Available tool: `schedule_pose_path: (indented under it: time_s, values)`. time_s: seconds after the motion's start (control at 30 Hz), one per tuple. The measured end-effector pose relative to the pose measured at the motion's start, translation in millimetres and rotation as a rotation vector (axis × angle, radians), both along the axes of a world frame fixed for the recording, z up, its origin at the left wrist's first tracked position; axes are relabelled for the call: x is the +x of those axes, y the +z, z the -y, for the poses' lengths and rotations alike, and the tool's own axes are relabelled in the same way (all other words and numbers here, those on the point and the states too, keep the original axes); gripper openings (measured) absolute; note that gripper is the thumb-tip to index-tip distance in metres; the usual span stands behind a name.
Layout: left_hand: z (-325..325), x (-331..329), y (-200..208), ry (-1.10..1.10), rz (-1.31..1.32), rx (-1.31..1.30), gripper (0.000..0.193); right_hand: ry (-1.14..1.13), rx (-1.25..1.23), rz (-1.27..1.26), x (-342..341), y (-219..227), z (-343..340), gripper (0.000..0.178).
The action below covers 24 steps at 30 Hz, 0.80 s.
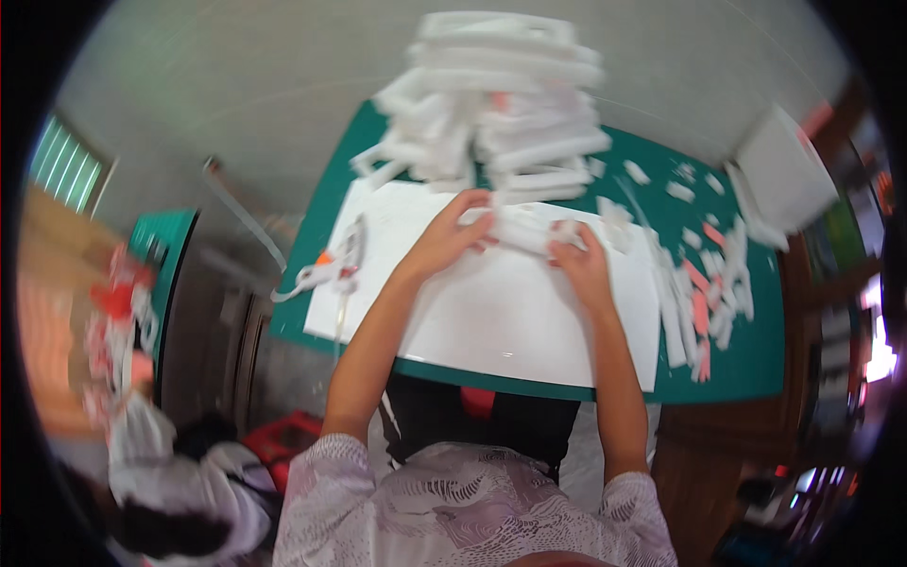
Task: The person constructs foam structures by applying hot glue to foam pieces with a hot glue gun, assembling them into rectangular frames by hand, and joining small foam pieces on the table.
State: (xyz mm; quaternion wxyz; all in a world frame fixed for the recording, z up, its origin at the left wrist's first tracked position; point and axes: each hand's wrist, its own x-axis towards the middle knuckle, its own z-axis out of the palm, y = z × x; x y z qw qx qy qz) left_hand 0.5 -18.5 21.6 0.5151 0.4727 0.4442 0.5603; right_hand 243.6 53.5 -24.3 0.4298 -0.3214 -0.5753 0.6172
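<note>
Both my hands are over a white board [472, 317] on a green table, near its far side. Between them is a white foam-like piece [521, 232], blurred by motion. My left hand [457, 232] has its fingers curled round the left end of this piece. At the other end my right hand [583, 263] grips it with thumb and fingers. Just beyond my hands rises a tall stack of white foam pieces [510, 66]. A small white and orange tool [329, 268] lies left of my left forearm; its kind is blurred.
White and pink strips [699, 307] and scraps litter the right side of the green table [761, 364]. A white box-like block [789, 170] stands at its far right corner. A pale strap [248, 219] reaches toward the left edge. Another person [179, 472] sits lower left beside a second green table [178, 236].
</note>
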Motion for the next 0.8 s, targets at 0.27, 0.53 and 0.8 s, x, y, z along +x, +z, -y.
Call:
schedule_pose_path:
  time_s: [0.27,0.53,0.8]
  values:
    - [114,-102,19,0.588,-0.844,0.090,0.033,-0.043,0.035,0.106,-14,29,16,0.035]
    - [163,-130,0,0.451,-1.268,0.016,0.051,-0.052,0.061,0.246,-13,27,11,0.038]
    - [164,-138,-8,0.520,-1.308,0.004,0.055,-0.078,0.083,0.259,-11,21,10,0.040]
